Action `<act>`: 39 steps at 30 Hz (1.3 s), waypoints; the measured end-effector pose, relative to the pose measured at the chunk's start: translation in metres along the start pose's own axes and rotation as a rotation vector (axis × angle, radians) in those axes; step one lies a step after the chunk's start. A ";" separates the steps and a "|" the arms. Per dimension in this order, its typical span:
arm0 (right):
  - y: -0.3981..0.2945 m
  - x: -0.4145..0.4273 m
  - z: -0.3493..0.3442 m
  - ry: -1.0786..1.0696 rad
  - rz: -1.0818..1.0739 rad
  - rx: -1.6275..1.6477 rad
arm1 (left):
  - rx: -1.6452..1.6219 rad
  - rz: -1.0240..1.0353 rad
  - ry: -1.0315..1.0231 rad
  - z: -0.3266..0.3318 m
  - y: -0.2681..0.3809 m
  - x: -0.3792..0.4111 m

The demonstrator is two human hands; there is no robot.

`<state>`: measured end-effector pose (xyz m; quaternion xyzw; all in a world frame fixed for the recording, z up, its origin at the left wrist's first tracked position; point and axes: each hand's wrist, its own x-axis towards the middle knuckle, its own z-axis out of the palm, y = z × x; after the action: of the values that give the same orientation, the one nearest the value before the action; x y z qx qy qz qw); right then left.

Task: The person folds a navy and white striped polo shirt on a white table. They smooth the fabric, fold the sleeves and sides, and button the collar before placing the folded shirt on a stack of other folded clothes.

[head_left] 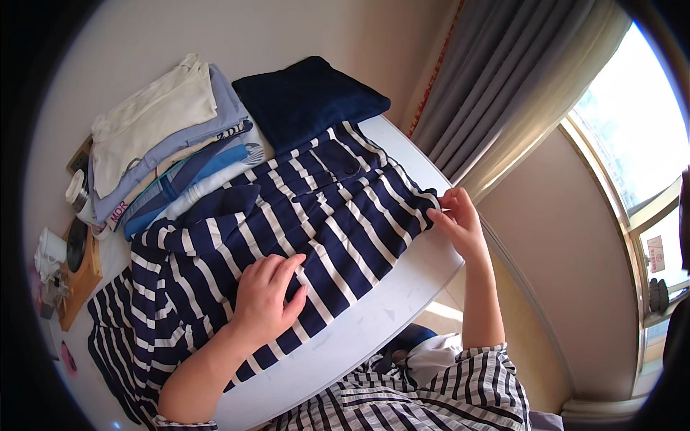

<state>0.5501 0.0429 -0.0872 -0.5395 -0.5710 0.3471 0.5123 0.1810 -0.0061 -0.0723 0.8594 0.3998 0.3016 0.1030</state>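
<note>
A navy and white striped collared shirt (345, 215) lies spread across a white table (377, 301), its collar towards the left. My right hand (461, 221) pinches the hem at the shirt's right end between thumb and fingers. Palm down, my left hand (272, 296) rests on the middle of the fabric with its fingers slightly spread, gripping nothing that I can see. A striped sleeve hangs towards the lower left, partly behind my left forearm.
A stack of folded clothes (156, 124) stands behind the collar, beside a folded dark navy garment (312, 102). At the far left are a wooden board (81, 275) and a white cup (51, 250). Grey curtains (496, 70) hang by the window (630, 118) at the right.
</note>
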 end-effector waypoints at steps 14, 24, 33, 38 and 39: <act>0.011 0.004 0.011 0.355 -0.220 -0.519 | 0.011 -0.001 0.058 0.009 -0.006 -0.009; 0.035 0.026 0.000 0.185 -0.266 -0.797 | 0.090 0.058 0.115 0.025 -0.008 -0.016; 0.040 0.029 -0.007 0.204 -0.138 -0.692 | 0.169 0.048 0.129 0.026 -0.007 -0.020; 0.032 0.024 0.000 0.207 -0.147 -0.697 | 0.143 0.055 0.114 0.025 -0.007 -0.019; 0.030 0.022 0.002 0.220 -0.170 -0.703 | 0.144 0.068 0.131 0.025 -0.007 -0.019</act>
<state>0.5586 0.0696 -0.1116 -0.6672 -0.6396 0.0261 0.3809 0.1818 -0.0139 -0.1032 0.8561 0.3969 0.3309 0.0044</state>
